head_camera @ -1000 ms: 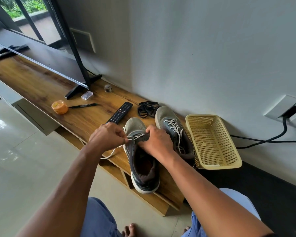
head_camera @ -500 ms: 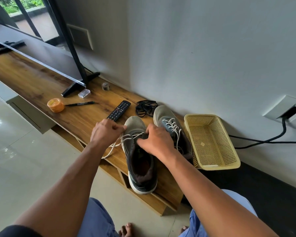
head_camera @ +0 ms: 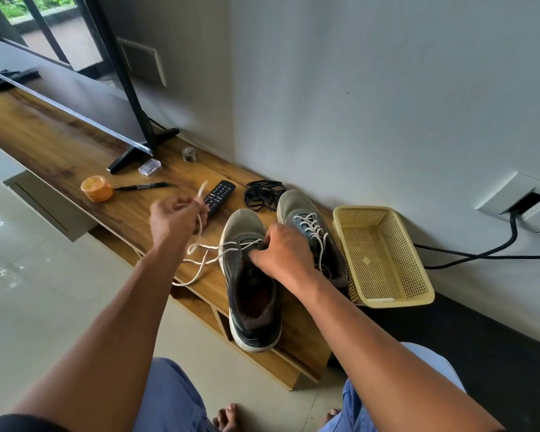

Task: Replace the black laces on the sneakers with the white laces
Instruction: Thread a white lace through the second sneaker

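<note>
Two grey sneakers stand side by side on the wooden TV bench (head_camera: 60, 151). The near sneaker (head_camera: 250, 294) has a white lace (head_camera: 206, 249) threaded only through its front eyelets. My left hand (head_camera: 176, 218) is raised to the left of it, pinching one end of that lace, which is blurred. My right hand (head_camera: 282, 252) presses on the near sneaker's tongue area and grips it. The far sneaker (head_camera: 309, 226) carries a white lace over most of its eyelets. A heap of black laces (head_camera: 262, 194) lies behind the shoes by the wall.
A yellow mesh basket (head_camera: 384, 257) stands right of the shoes. A black remote (head_camera: 219, 193), a black pen (head_camera: 144, 187), an orange round tin (head_camera: 96, 188) and a small clear box (head_camera: 149, 166) lie left. A TV on a black stand (head_camera: 138, 151) fills the far left. A black cable (head_camera: 480, 254) runs along the wall.
My left hand has lifted up and away to the left, drawing the white lace out through the near sneaker's eyelets. My right hand stays on the shoe.
</note>
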Motion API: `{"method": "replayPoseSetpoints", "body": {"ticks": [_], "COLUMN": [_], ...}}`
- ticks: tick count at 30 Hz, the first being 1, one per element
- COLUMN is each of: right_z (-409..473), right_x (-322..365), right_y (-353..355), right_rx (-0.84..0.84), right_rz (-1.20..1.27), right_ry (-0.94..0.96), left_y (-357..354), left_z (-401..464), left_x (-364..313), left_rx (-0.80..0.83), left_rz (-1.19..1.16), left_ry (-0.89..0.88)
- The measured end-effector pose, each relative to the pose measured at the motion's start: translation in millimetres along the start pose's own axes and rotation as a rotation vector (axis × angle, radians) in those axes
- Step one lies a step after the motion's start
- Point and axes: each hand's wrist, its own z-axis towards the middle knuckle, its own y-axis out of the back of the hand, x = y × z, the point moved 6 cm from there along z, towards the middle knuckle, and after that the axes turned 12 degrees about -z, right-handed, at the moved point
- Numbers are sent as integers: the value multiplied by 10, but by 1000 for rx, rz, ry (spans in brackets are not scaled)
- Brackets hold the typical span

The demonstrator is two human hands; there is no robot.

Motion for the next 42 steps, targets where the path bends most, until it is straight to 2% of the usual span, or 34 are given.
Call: {"method": "replayPoseSetpoints", "body": {"ticks": [3, 8, 10, 14, 17, 23, 30, 36, 42], "right_z": [45, 106, 124, 179, 175, 112, 124, 172, 191], "right_x": [2, -62, -127, -253, -246, -235, -258, -290, -298], "right_y": [-2, 10, 6, -81, -72, 2, -4, -70, -97], "right_rx": [13, 79, 100, 142, 123, 121, 109, 108, 122], "right_rz": [32, 111, 174, 329, 408, 438, 420, 425, 440], "right_ry": [2, -48, -90, -195, -187, -193, -225, -236, -241], "left_y": [-66, -319, -389, -485, -530, -570, -701, -867, -906], "left_z": [-25, -123, -193, -400, -500, -507, -521, -637, -646], "left_x": [-307, -538, -540, -429, -361, -113, -36, -87, -36], "left_rx": [102, 362, 441, 532, 569, 549, 502, 462, 433], "left_rz": [-260, -353, -251, 191, 411, 686, 848, 984, 1097], "left_ry": [-117, -197, -205, -294, -340, -289, -304, -465, -511]}}
